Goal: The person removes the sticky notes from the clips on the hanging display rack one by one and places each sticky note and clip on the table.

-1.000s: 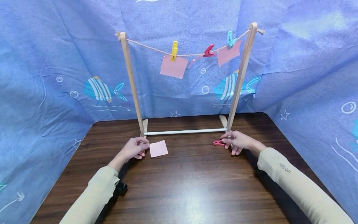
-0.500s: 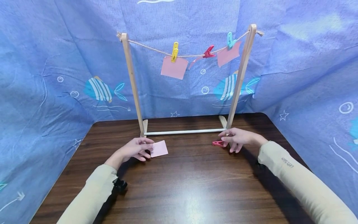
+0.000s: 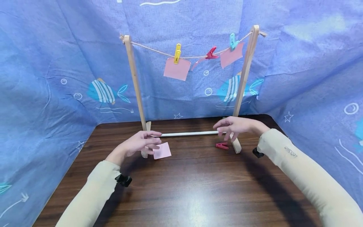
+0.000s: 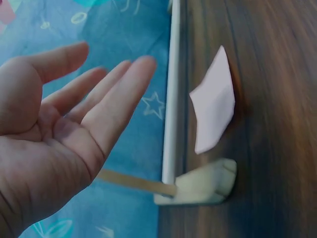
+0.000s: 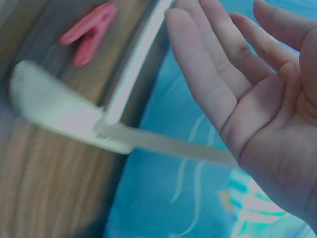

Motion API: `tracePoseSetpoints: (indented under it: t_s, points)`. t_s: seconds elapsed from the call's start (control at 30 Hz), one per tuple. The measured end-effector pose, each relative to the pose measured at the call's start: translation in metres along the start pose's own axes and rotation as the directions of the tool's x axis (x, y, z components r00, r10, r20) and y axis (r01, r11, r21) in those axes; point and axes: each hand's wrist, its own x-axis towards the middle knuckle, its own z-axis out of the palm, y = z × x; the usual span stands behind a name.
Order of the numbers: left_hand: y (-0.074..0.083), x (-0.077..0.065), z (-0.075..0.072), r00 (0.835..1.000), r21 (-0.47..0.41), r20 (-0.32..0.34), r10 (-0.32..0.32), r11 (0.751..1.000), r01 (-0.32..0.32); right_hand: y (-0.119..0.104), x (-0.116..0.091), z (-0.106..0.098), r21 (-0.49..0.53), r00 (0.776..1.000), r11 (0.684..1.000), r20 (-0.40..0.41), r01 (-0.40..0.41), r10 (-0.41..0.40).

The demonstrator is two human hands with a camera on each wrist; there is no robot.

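Observation:
A pink square of paper (image 3: 163, 151) lies on the table by the rack's left foot, its left edge partly behind my left hand (image 3: 139, 144). That hand is raised above the paper with loosely extended fingers and nothing in them; the left wrist view shows the bare palm and the paper (image 4: 214, 106) apart from it. A red clothespin (image 3: 222, 145) rests on the table near the right foot. Above and behind it hovers my right hand (image 3: 234, 125), fingers relaxed and holding nothing. In the right wrist view the clothespin (image 5: 90, 32) is well away from the fingertips.
A wooden rack (image 3: 134, 82) with a white crossbar (image 3: 187, 133) stands at the table's back. From its rope (image 3: 150, 48) hang pink papers on a yellow clothespin (image 3: 177, 53), a red one (image 3: 211, 53) and a turquoise one (image 3: 233, 41). Blue fish-print cloth (image 3: 181, 101) encloses the table.
The right hand has let go of the red clothespin and lifted up and back. My left hand has risen and moved slightly right over the paper, which stays on the table.

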Motion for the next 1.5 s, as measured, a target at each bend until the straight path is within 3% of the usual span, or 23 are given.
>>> tracePoseSetpoints:
  t_s: [0.2,0.4,0.57,1.1,1.3,1.5]
  points:
    - [0.012,0.004,0.01,0.997,-0.011,-0.062,0.049,0.999,-0.05,-0.025,0.0,-0.001,-0.023,0.997,0.997,-0.014,0.075,-0.075]
    - [0.023,0.003,0.011,1.0,-0.019,-0.023,0.016,1.0,-0.016,-0.043,0.003,-0.001,-0.04,0.993,0.992,0.008,0.119,-0.119]
    - [0.039,0.001,0.009,1.0,0.032,0.004,0.016,0.999,-0.016,-0.057,0.003,-0.004,-0.041,0.989,0.989,-0.008,0.145,-0.146]
    - [0.071,-0.005,0.017,0.994,0.087,-0.056,0.092,0.992,-0.087,-0.1,-0.002,-0.006,-0.033,0.974,0.974,-0.03,0.222,-0.223]
    - [0.086,-0.001,0.018,0.98,0.067,-0.116,0.16,0.986,-0.153,-0.119,-0.006,-0.009,-0.04,0.946,0.952,-0.105,0.303,-0.306]
    - [0.106,0.004,0.021,0.949,0.062,-0.169,0.266,0.964,-0.259,-0.139,-0.007,-0.009,-0.055,0.891,0.913,-0.204,0.404,-0.406]
